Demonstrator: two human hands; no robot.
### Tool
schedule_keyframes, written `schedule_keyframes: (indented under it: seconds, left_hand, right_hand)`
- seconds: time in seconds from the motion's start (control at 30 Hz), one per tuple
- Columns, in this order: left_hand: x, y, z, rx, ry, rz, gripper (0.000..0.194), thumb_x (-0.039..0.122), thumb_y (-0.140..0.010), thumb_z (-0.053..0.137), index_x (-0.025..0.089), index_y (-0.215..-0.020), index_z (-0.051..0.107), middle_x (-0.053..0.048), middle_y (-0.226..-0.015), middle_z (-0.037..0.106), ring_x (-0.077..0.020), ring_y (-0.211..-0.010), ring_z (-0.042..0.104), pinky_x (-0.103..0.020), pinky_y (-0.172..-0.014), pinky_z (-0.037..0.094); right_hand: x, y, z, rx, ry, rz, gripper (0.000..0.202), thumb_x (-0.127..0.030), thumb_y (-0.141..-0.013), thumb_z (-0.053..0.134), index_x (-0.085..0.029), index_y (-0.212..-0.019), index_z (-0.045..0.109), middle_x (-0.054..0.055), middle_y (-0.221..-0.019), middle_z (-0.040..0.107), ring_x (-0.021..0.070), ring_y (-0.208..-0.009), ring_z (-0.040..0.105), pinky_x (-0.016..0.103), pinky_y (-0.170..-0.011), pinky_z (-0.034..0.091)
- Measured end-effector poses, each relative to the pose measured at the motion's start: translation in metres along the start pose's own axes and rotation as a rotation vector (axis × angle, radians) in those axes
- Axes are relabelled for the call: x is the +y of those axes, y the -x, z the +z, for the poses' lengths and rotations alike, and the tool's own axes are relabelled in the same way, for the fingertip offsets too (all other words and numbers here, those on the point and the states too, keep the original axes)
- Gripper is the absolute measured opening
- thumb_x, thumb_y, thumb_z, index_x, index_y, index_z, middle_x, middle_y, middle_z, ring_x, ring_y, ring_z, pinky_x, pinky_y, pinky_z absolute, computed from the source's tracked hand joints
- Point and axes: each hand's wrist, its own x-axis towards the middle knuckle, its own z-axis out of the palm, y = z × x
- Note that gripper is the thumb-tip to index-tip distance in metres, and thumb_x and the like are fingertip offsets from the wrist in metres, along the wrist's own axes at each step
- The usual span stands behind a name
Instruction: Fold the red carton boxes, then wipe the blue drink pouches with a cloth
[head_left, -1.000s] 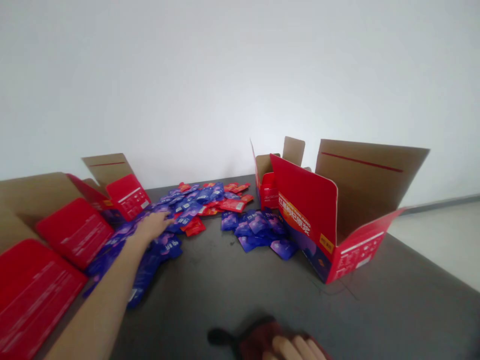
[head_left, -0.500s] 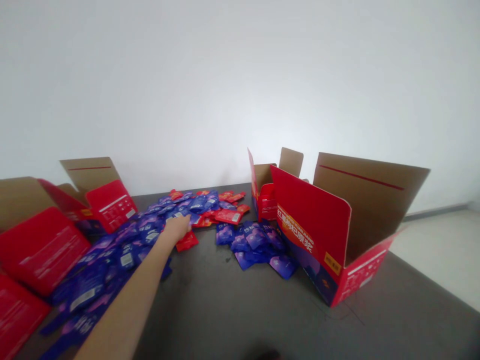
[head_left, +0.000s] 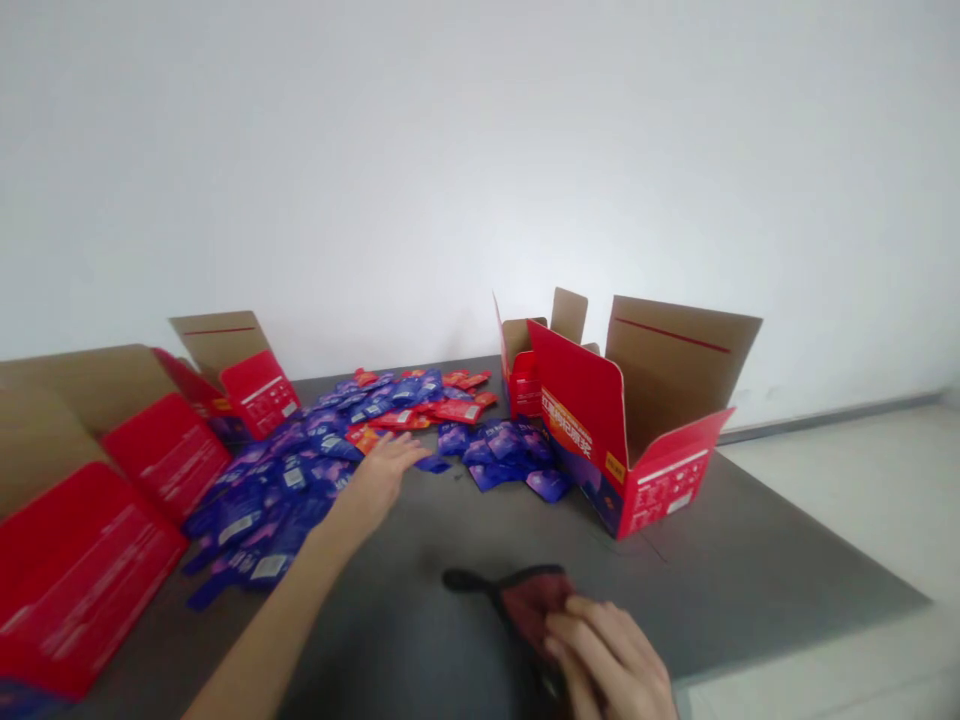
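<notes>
Sachet (head_left: 433, 464) in half-curled left hand (head_left: 386, 465); right (head_left: 611, 655) grips cloth (head_left: 531, 602).

Large right carton (head_left: 604, 420): white characters ended in "枸杞原浆" (the opening ones blurred).
Its end panel (head_left: 671, 485): small white print was unreadable.
Purple pouches (head_left: 292, 478): white lettering and barcodes were too blurred to read.
Left cartons (head_left: 90, 575): white print lines were illegible.

Glossy, plastic-looking sachets (head_left: 292, 478) left of the left hand (head_left: 386, 468); cloth-looking red item (head_left: 531, 604) in the right hand (head_left: 611, 655); matt tabletop (head_left: 420, 570) below.
</notes>
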Motion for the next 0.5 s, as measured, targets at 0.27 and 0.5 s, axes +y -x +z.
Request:
schedule_keyframes:
  seconds: [0.27,0.5]
  left_hand:
    - [0.052,0.09,0.014,-0.171,0.096,-0.135,0.072,-0.004,-0.06,0.035,0.022,-0.125,0.05,-0.004,-0.133,0.049,-0.0225,-0.129,0.033,-0.046,-0.106,0.024]
    - [0.1,0.1,0.015,-0.056,-0.012,-0.2,0.041,0.029,-0.086,0.047,0.019,-0.125,0.049,-0.013,-0.114,0.063,-0.0283,-0.111,0.054,-0.047,-0.096,0.038]
  right_hand:
    - [0.006,-0.02,-0.048,0.151,0.041,0.137,0.01,-0.019,-0.083,0.054,-0.022,-0.088,0.062,0.004,-0.088,0.062,0.0147,-0.079,0.059,0.028,-0.07,0.047]
    - [0.01,-0.062,-0.019,-0.022,-0.128,0.109,0.01,-0.019,-0.086,0.05,-0.021,-0.086,0.059,0.003,-0.089,0.061,0.0142,-0.084,0.056,0.027,-0.075,0.044]
